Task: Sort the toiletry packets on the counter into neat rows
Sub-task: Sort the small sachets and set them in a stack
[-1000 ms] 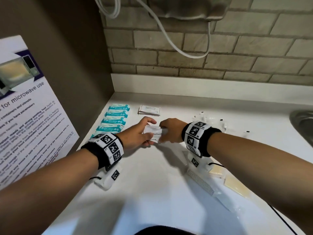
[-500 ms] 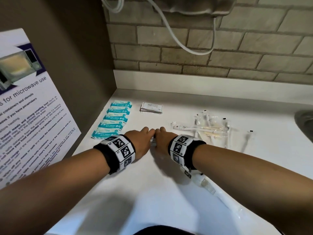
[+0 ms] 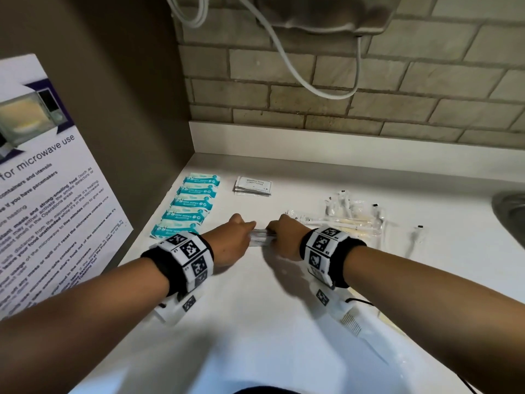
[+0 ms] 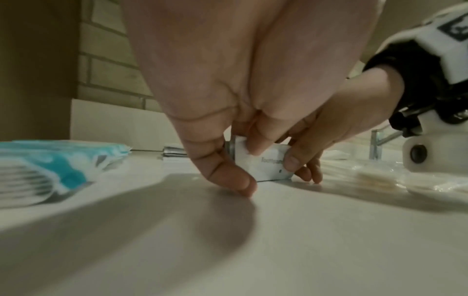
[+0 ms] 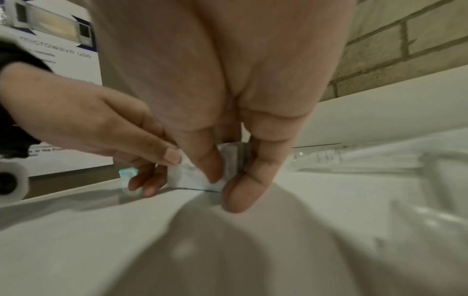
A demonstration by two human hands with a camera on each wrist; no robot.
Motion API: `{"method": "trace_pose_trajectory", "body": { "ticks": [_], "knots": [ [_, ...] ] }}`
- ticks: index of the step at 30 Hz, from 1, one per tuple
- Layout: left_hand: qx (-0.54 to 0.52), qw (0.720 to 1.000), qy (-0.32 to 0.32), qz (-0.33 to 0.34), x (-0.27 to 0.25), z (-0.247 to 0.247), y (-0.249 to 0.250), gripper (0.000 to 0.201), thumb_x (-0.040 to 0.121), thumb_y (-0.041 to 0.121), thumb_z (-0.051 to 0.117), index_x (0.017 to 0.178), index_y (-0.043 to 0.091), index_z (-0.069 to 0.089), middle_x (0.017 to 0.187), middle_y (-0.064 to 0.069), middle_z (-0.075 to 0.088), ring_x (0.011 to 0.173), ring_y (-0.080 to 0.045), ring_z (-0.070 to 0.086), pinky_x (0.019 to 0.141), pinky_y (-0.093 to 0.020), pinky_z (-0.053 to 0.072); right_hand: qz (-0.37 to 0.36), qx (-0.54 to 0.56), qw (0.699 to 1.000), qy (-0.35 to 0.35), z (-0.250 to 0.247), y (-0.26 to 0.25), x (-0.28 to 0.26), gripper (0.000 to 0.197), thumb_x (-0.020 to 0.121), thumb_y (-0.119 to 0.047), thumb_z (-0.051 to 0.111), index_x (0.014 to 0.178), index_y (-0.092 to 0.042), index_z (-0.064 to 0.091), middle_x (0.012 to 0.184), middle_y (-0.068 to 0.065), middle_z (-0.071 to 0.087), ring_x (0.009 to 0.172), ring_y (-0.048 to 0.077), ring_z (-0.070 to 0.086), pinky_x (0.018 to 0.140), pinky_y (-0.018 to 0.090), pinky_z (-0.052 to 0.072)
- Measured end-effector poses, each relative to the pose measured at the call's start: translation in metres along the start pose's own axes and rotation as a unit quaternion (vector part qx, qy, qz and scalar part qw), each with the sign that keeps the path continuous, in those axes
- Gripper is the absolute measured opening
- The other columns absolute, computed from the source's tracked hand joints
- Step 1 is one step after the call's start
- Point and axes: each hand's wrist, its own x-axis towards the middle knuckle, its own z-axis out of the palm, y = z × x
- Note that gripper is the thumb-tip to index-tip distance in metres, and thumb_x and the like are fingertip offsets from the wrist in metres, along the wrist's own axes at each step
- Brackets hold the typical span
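A small stack of white packets (image 3: 260, 240) stands on edge on the white counter (image 3: 264, 302) between both hands. My left hand (image 3: 237, 237) pinches its left end, thumb in front and fingers behind (image 4: 253, 148). My right hand (image 3: 279, 236) pinches the right end (image 5: 215, 170). In the left wrist view the white packets (image 4: 268, 166) show printed lettering. Several teal mini-wipes packets (image 3: 189, 207) lie in a column by the left wall. A stack of white shampoo sachets (image 3: 253, 185) lies behind the hands.
Clear-wrapped toothbrushes and small kits (image 3: 349, 217) lie scattered to the right. A steel sink rim (image 3: 510, 214) is at the far right. A microwave notice (image 3: 42, 194) hangs on the left wall. A white cable (image 3: 287, 52) hangs on the brick wall. A comb (image 3: 352, 327) lies under my right forearm.
The hands brought the white packets down from the air to the counter, a little farther from me. They now hold the stack on edge against the surface.
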Motion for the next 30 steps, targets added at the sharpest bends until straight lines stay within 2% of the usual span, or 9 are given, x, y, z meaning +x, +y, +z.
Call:
{"method": "trace_pose_trajectory", "body": {
  "ticks": [3,9,13,17,19,21,23,27,30],
  "knots": [
    [-0.004,1.0,0.01,0.001,-0.004,0.0,-0.005,0.049,0.105,0.021,0.03,0.153,0.011,0.023,0.133,-0.009,0.036,0.103,-0.025,0.055,0.091,-0.025,0.039,-0.012,0.004,1.0,0.01,-0.005,0.004,-0.003,0.013,0.089,-0.01,0.049,0.095,-0.009,0.061,0.089,0.009,0.053,0.081,0.025,0.051,0.069,0.026,0.036],
    [0.095,0.995,0.023,0.001,-0.007,-0.001,0.004,0.05,0.104,0.016,0.032,0.151,0.007,0.021,0.132,-0.01,0.041,0.092,-0.022,0.054,0.088,-0.034,0.046,-0.029,-0.004,0.999,0.015,0.004,0.005,-0.001,0.025,0.09,-0.018,0.049,0.109,-0.006,0.059,0.112,0.015,0.052,0.1,0.033,0.06,0.075,0.03,0.041],
    [0.067,0.997,0.032,-0.006,-0.005,0.001,0.003,0.05,0.101,0.011,0.035,0.15,0.007,0.024,0.126,-0.009,0.04,0.086,-0.024,0.055,0.084,-0.034,0.047,-0.034,-0.016,0.999,0.012,-0.003,0.005,0.001,0.025,0.089,-0.016,0.051,0.108,-0.005,0.062,0.11,0.016,0.06,0.102,0.032,0.061,0.072,0.028,0.04],
    [0.006,0.999,0.044,-0.014,-0.001,0.004,0.002,0.041,0.101,0.012,0.035,0.142,0.008,0.035,0.133,-0.016,0.04,0.087,-0.019,0.044,0.079,-0.032,0.044,-0.036,0.022,0.998,0.044,-0.009,0.011,-0.002,0.026,0.085,-0.017,0.056,0.108,-0.01,0.064,0.106,0.009,0.068,0.1,0.028,0.062,0.078,0.027,0.045],
    [-0.028,0.999,0.031,-0.025,-0.003,0.004,-0.001,0.036,0.102,0.018,0.035,0.138,0.012,0.036,0.123,-0.006,0.04,0.082,-0.019,0.05,0.077,-0.03,0.044,-0.035,0.045,0.997,0.059,-0.007,0.014,-0.002,0.022,0.082,-0.017,0.059,0.102,-0.01,0.065,0.103,0.007,0.068,0.097,0.026,0.062,0.075,0.026,0.044],
    [-0.03,0.999,0.031,-0.015,-0.003,0.006,-0.003,0.047,0.102,0.023,0.039,0.146,0.013,0.029,0.117,0.005,0.032,0.084,-0.018,0.054,0.084,-0.029,0.046,-0.033,0.058,0.996,0.066,-0.005,0.014,-0.003,0.022,0.08,-0.015,0.063,0.102,-0.01,0.066,0.103,0.006,0.066,0.096,0.025,0.061,0.073,0.024,0.04],
    [-0.032,0.999,0.04,-0.004,-0.003,0.008,-0.005,0.048,0.101,0.025,0.041,0.147,0.013,0.031,0.114,0.007,0.031,0.083,-0.013,0.052,0.084,-0.025,0.042,-0.032,0.061,0.995,0.071,-0.003,0.012,-0.003,0.025,0.08,-0.015,0.064,0.104,-0.01,0.065,0.106,0.008,0.065,0.097,0.026,0.06,0.073,0.024,0.039],
    [-0.085,0.995,0.049,-0.028,0.003,0.011,-0.008,0.026,0.101,0.02,0.041,0.125,0.012,0.044,0.102,0.005,0.046,0.072,-0.004,0.051,0.069,-0.023,0.038,-0.027,0.044,0.997,0.058,0.0,0.007,-0.003,0.025,0.083,-0.017,0.06,0.107,-0.008,0.06,0.108,0.012,0.063,0.1,0.028,0.059,0.073,0.025,0.039],
    [-0.082,0.996,0.041,-0.021,0.007,0.011,-0.01,0.027,0.101,0.018,0.041,0.126,0.009,0.044,0.096,0.009,0.043,0.07,-0.001,0.048,0.068,-0.017,0.037,-0.017,0.038,0.998,0.049,-0.001,0.005,-0.002,0.022,0.085,-0.017,0.058,0.105,-0.007,0.059,0.107,0.012,0.064,0.099,0.029,0.06,0.073,0.026,0.039]
  ]
}}
